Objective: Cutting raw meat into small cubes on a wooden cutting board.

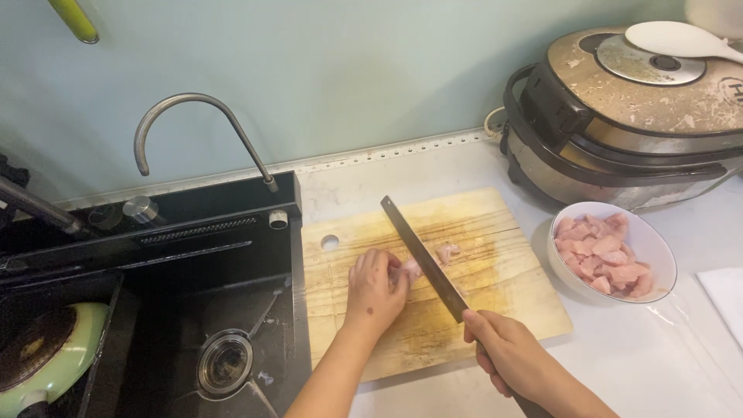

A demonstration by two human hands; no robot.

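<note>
My left hand (pixel 374 290) presses down on a pale pink piece of raw meat (pixel 410 269) on a wooden cutting board (pixel 495 294). My right hand (pixel 507 352) grips the handle of a long dark knife (pixel 422 251), whose blade lies across the meat beside my left fingers. A small cut piece of meat (pixel 447 251) sits just right of the blade. A white bowl (pixel 650 241) with several pink meat chunks stands at the board's right edge.
A black sink (pixel 193 310) with a curved grey tap (pixel 190 104) lies left of the board. A pale green pan (pixel 66 352) rests at far left. A large rice cooker (pixel 619 124) with a white spoon (pixel 677 39) on top stands at back right.
</note>
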